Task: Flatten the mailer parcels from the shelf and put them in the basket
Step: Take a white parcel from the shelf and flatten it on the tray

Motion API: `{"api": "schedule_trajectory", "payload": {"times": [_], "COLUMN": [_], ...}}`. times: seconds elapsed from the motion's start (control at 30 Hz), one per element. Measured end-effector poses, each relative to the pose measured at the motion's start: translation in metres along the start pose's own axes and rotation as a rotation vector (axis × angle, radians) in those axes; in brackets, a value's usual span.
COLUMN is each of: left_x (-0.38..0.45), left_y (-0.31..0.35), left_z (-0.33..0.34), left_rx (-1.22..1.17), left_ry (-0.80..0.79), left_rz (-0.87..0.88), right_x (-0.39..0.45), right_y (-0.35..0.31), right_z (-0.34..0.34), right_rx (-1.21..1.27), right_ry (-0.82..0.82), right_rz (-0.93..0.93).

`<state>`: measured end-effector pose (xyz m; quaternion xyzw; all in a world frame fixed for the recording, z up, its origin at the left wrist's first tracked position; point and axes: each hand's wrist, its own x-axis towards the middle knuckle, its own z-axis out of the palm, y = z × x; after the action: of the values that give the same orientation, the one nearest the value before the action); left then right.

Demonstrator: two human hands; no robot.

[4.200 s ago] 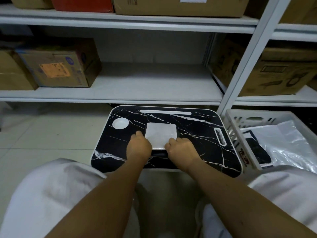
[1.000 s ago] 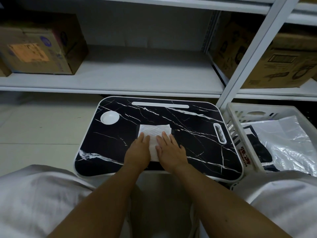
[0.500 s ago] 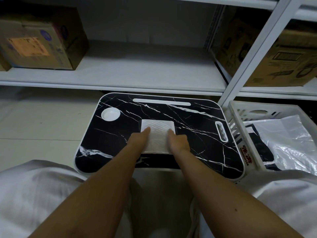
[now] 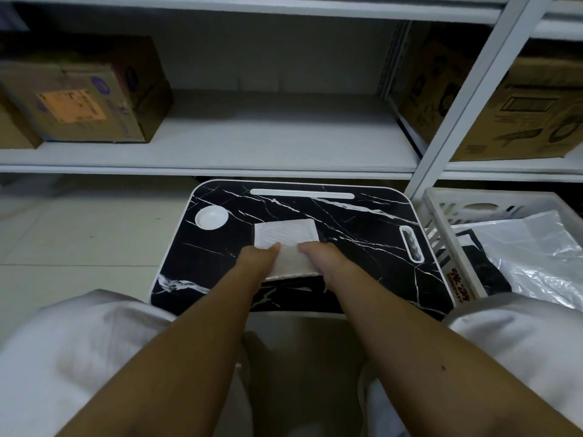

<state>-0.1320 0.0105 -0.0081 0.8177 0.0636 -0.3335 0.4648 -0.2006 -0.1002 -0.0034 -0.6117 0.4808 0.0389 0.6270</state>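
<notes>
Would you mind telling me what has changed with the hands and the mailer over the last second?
Both hands, left and right, went from lying flat on top of the white mailer to its left and right sides, lifting its near edge. The mailer stays on the lap desk; the basket is unchanged.

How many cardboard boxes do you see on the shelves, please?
3: two at left, box and edge box, one at right. Others may be cut off.

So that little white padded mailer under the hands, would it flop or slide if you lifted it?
The white padded mailer probably bends a little rather than drooping: its quilted surface suggests cushioning. It looks thin and small, so likely light. On the glossy marble-pattern lap tray it may slide easily when pushed.
</notes>
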Motion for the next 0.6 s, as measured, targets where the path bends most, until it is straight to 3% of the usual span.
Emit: {"api": "schedule_trajectory", "payload": {"times": [0.33, 0.6], "left_x": [-0.073, -0.120], "left_y": [0.100, 0.139], "left_z": [0.028, 0.118], "left_rx": [-0.017, 0.025], "left_ry": [0.049, -0.041], "left_rz": [0.239, 0.324], "right_x": [-0.047, -0.086], "right_y": [-0.087, -0.069], "right_z": [-0.087, -0.195], "right_rx": [-0.060, 0.015], "right_ry": [0.080, 0.125], "right_rz": [-0.208, -0.201]}}
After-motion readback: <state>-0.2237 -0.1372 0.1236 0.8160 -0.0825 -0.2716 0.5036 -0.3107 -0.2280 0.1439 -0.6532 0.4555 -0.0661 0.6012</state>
